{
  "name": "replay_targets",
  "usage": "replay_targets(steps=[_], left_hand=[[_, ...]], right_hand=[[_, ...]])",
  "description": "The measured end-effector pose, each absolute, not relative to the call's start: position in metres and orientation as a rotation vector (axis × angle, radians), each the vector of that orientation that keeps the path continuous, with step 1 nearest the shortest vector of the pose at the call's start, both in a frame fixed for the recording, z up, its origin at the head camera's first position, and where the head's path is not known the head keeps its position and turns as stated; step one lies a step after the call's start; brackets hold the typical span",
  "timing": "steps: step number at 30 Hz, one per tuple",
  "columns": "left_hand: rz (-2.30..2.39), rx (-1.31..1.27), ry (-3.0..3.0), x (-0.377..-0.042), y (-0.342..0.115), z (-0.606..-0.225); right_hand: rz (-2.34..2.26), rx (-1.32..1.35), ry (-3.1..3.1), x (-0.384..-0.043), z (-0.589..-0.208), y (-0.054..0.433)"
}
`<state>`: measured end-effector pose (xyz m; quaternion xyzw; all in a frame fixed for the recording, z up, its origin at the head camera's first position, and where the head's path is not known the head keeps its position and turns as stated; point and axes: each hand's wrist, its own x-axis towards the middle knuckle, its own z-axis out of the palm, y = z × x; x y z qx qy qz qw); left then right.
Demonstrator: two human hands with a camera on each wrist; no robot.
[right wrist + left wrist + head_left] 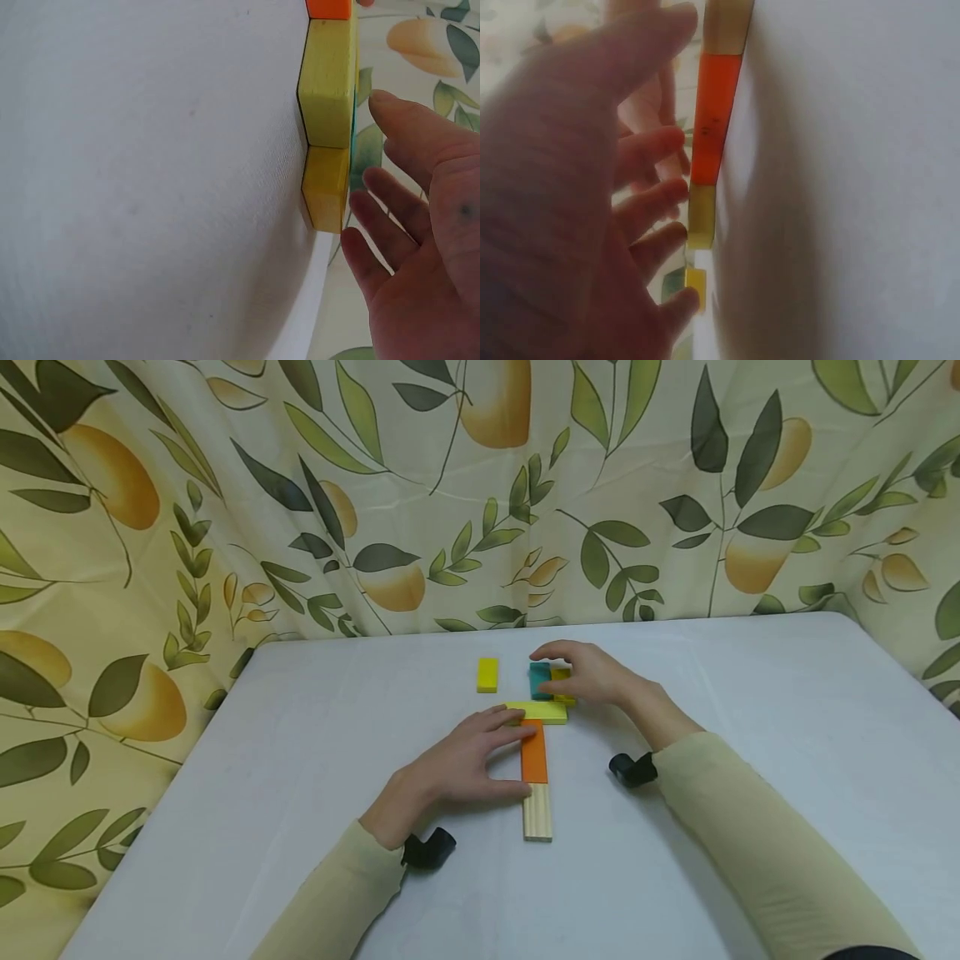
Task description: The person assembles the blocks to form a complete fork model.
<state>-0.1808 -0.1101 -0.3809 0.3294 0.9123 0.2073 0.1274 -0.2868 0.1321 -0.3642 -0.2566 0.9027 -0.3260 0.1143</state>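
On the white table, an orange block (535, 762) lies end to end with a plain wood block (537, 818). A pale yellow block (553, 713) sits crosswise at the far end of the orange one. Behind it, a teal block (535, 681) lies beside a yellow block (564, 700), partly covered by the right hand. My left hand (468, 764) is spread along the left side of the row, fingertips over the pale yellow and orange blocks, thumb at the plain wood one. My right hand (596, 677) hovers at the teal and yellow blocks, its fingers loosely extended.
A separate yellow block (487, 673) lies to the left of the teal one, near the table's far edge. A cloth with a fruit and leaf print (480, 527) hangs behind the table (765, 793). Black wrist cameras (429, 850) stick out from both sleeves.
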Motion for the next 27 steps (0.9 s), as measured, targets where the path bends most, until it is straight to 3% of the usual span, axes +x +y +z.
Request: replay_targets(steps=[27], left_hand=[[0.58, 0.999, 2.694, -0.1794, -0.1083, -0.3799]], right_hand=[[-0.885, -0.719, 2.66, -0.2875, -0.3672, 0.1279]])
